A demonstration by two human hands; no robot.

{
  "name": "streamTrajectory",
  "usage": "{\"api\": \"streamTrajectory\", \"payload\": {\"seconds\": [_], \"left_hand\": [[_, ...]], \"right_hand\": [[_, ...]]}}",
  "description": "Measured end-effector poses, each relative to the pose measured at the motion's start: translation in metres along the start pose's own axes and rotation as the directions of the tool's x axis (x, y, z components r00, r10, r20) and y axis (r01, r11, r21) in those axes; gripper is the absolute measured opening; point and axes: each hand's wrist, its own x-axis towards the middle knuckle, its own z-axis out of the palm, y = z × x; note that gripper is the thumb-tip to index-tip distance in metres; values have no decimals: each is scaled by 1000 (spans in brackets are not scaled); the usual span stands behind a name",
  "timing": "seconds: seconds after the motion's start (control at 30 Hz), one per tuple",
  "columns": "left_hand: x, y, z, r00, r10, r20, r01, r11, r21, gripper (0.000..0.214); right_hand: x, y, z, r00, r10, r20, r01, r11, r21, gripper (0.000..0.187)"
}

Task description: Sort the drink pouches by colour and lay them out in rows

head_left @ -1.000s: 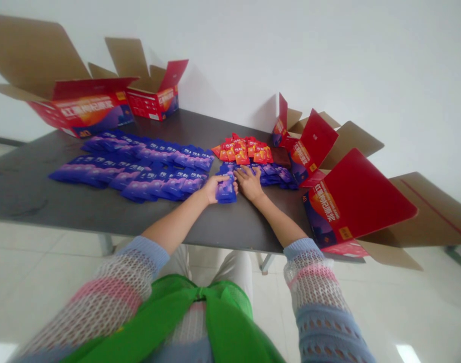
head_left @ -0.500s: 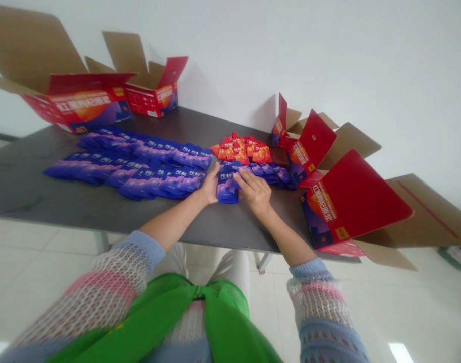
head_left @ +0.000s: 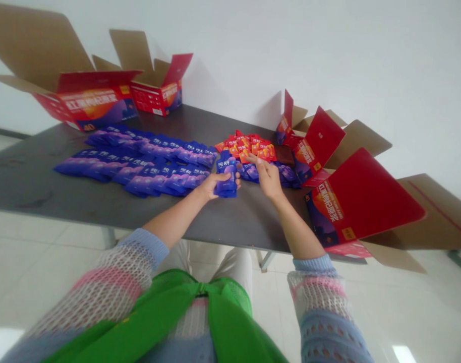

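My left hand (head_left: 211, 186) is wrapped round a blue-and-purple pouch (head_left: 225, 177), held upright above the table's front half with its printed face showing. It may be more than one pouch; I cannot tell. My right hand (head_left: 267, 177) is beside it to the right, fingers stretched towards a heap of small red-and-orange sachets (head_left: 241, 146). Nothing shows in those fingers, and whether the tips touch a sachet is unclear. Partly behind the right hand lie more blue pouches (head_left: 250, 173). Two long overlapping rows of blue pouches (head_left: 155, 180) spread leftward from my left hand.
Open red cartons stand along both ends: a large one (head_left: 98, 103) and a smaller one (head_left: 157, 98) at back left, several at right, the nearest (head_left: 329, 212) with flaps spread wide. A dark brown block (head_left: 284, 155) sits beside the sachets on the dark table (head_left: 200, 222).
My left hand has closed round the blue pouch and raised it off the table. My right hand has left the pouch and moved right, towards the sachets. The view has shifted slightly.
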Motion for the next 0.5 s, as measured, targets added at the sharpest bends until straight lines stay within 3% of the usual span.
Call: {"api": "streamTrajectory", "payload": {"seconds": [0.1,0.23,0.37,0.5], "left_hand": [[-7,4,3,996,-55,73,57,998,-28,44],[-12,7,6,995,-68,74,70,997,-28,43],[-12,8,5,994,-80,72,83,996,-39,46],[-9,8,1,993,-81,82,86,994,-68,44]], "right_hand": [[22,30,23,989,111,102,-87,974,-210,46],[37,51,59,960,142,243,2,860,-511,41],[49,59,82,929,101,357,138,800,-584,56],[61,71,96,898,40,438,270,736,-620,52]]}}
